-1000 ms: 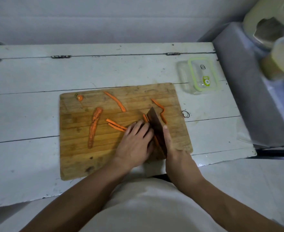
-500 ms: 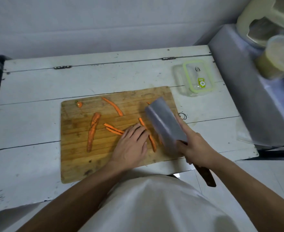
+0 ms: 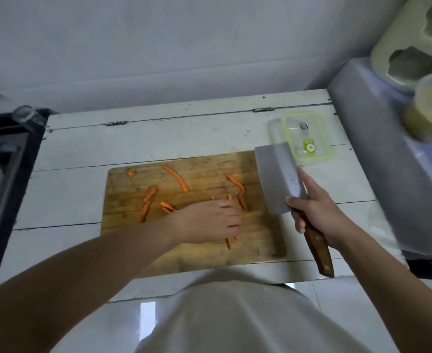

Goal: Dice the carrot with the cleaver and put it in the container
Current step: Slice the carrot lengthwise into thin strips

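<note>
A wooden cutting board lies on the white plank table. On it are a thick carrot piece, a long strip, a bent strip, two short strips and a small carrot end. My left hand lies across the board's middle with fingers curled over a bunch of carrot strips, whose ends stick out on both sides. My right hand grips the cleaver by its wooden handle, blade lifted over the board's right edge. The clear, green-rimmed container stands behind the blade.
A grey covered box with cream tubs on top borders the table's right side. A black-edged basin sits to the left. The table's near edge is against my body.
The cleaver rose off the board and swung right, flat side showing. My left hand turned from pressing flat on the strips to curling over them. The camera view shifted.
</note>
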